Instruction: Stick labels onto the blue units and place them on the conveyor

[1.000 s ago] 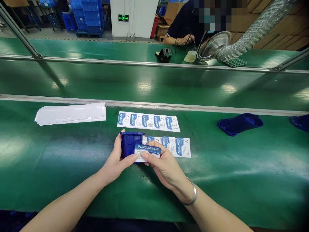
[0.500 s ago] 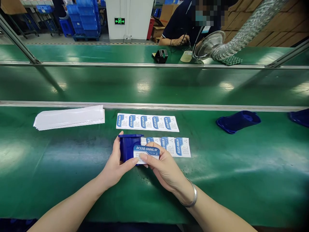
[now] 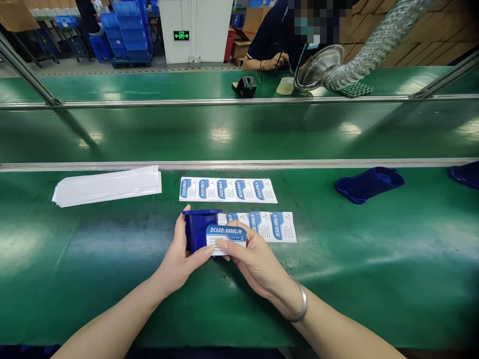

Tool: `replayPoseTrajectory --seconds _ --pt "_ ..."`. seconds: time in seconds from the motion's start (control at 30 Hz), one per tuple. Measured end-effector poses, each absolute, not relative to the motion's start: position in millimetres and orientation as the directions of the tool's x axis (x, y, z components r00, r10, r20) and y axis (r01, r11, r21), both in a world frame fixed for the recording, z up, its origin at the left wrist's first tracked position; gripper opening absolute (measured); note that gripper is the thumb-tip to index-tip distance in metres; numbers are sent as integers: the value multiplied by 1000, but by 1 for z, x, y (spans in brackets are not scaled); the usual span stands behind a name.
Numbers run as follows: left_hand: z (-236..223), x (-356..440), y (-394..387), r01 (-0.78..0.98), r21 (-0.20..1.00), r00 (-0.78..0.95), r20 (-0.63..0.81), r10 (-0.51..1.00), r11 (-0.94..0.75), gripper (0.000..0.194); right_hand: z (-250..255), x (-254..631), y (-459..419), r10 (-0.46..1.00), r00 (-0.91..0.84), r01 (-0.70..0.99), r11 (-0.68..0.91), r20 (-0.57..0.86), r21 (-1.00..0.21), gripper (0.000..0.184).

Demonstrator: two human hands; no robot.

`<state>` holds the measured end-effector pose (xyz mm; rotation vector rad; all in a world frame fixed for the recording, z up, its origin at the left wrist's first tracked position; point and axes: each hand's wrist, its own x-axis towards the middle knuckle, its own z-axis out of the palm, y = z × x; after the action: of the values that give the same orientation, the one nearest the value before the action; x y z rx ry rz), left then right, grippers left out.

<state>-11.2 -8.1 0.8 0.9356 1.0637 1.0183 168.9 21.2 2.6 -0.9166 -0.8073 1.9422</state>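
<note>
My left hand [image 3: 177,257] is closed around the left side of a dark blue plastic housing [image 3: 196,229], its thumb across the front near the lower edge. In my right hand [image 3: 252,257] a blue-and-white sticker label [image 3: 228,232], printed DC52Q-5000L/H, is pinched between thumb and fingers. The label overlaps the housing's right side; whether it is stuck down there I cannot tell. Behind my right fingers lies a partly used sheet of labels [image 3: 281,227], its left end hidden by the housing. Farther back is a fuller label sheet [image 3: 228,190].
White backing strips [image 3: 108,186] lie stacked at the left. Another blue housing [image 3: 368,184] rests at the right, with a further blue part [image 3: 465,175] at the edge. A metal rail [image 3: 232,102] crosses beyond; a person [image 3: 269,37] works there beside a ducted fume hood [image 3: 320,65].
The view has shifted slightly. Both hands, the housing and the label keep almost the same position relative to each other.
</note>
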Motion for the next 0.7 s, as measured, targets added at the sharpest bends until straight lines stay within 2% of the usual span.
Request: replayPoseTrajectory --seconds 0.57,0.7 --pt "0 -10 -9 -215 941 139 -235 962 261 98 4 168 21 865 -407 -434 -466 -293 -771 34" --pt "2 -8 -9 -243 936 92 -240 966 255 88 2 167 19 866 -409 -424 -459 -287 -781 35"
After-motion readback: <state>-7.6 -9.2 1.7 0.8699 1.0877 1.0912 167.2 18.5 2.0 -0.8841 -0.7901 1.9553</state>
